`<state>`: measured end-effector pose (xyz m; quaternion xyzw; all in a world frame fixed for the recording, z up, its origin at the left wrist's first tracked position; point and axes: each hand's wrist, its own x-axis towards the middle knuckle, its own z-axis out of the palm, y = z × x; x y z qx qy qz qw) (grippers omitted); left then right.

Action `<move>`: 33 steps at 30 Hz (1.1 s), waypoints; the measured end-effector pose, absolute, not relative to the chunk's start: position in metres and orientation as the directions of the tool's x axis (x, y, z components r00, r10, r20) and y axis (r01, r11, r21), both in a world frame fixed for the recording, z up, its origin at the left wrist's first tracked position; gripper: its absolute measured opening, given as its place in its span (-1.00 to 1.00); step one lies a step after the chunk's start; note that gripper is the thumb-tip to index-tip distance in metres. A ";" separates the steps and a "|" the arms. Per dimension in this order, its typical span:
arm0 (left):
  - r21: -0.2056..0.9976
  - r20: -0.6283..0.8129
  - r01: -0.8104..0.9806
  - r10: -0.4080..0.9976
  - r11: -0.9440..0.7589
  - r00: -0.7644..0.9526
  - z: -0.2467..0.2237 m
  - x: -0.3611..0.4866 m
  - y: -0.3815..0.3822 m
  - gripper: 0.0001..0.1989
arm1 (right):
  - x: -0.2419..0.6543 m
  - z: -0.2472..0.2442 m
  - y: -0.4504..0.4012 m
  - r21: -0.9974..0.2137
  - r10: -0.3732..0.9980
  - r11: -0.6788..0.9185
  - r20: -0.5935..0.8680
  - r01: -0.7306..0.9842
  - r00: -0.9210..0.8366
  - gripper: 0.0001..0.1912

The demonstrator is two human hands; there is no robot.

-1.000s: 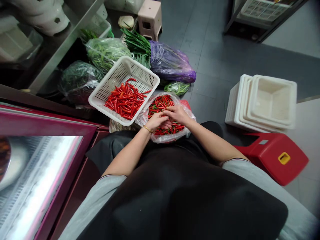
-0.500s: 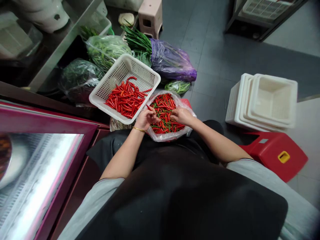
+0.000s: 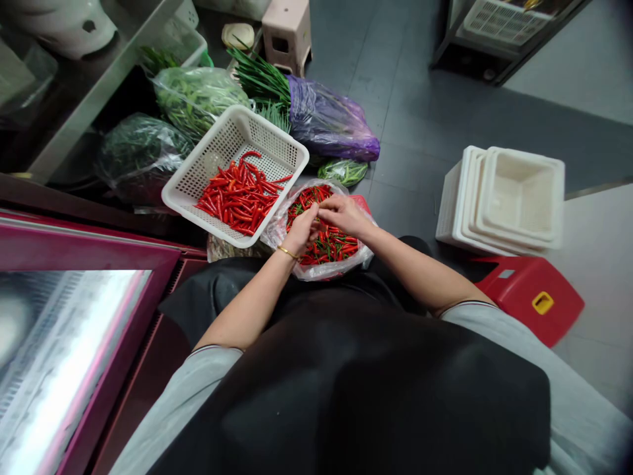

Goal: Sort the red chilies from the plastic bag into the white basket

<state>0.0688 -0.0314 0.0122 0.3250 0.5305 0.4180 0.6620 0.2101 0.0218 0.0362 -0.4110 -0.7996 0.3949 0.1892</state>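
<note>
My left hand [image 3: 302, 232], with a yellow bracelet at the wrist, is closed over a clear plastic bag [image 3: 324, 272] of red chili peppers [image 3: 336, 247] with green stems. A chili showed in its fingers a moment ago; now the fingers hide it. From the other side, my right hand [image 3: 345, 214] reaches in, its thumb and fingers pinched at the left fingertips. Whatever sits in that pinch is too small to make out. Left of the bag, a white perforated basket [image 3: 192, 173] holds a pile of red chilies [image 3: 240, 198], mostly without stems.
Beyond the basket lie bagged leafy greens [image 3: 198, 99] and green stalks in a purple bag [image 3: 331, 122]. A pale stool [image 3: 287, 33] stands behind them. To the right are stacked white baskets [image 3: 521, 191] and a red stool [image 3: 534, 297]. A glass-topped case [image 3: 74, 343] borders the left.
My hands have come together above the bag, the left moving right and the right moving toward it. Their fingertips now meet. The view has shifted slightly.
</note>
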 end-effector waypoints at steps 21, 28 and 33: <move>0.699 -0.715 -0.058 0.695 0.712 -0.082 -0.039 0.039 -0.014 -0.71 | 0.265 -0.009 -0.010 -0.138 0.788 0.481 -0.364 0.866 -0.496 -0.60; 0.684 -0.266 0.730 0.936 0.015 0.229 -0.017 0.009 -0.013 -0.79 | 0.263 -0.021 0.000 -0.001 0.676 0.574 -0.563 0.819 -0.475 -0.63; 0.384 -0.427 0.901 0.827 -0.201 0.366 -0.041 0.024 -0.052 -0.86 | 0.263 -0.031 0.003 -0.032 0.672 0.567 -0.560 0.823 -0.485 -0.65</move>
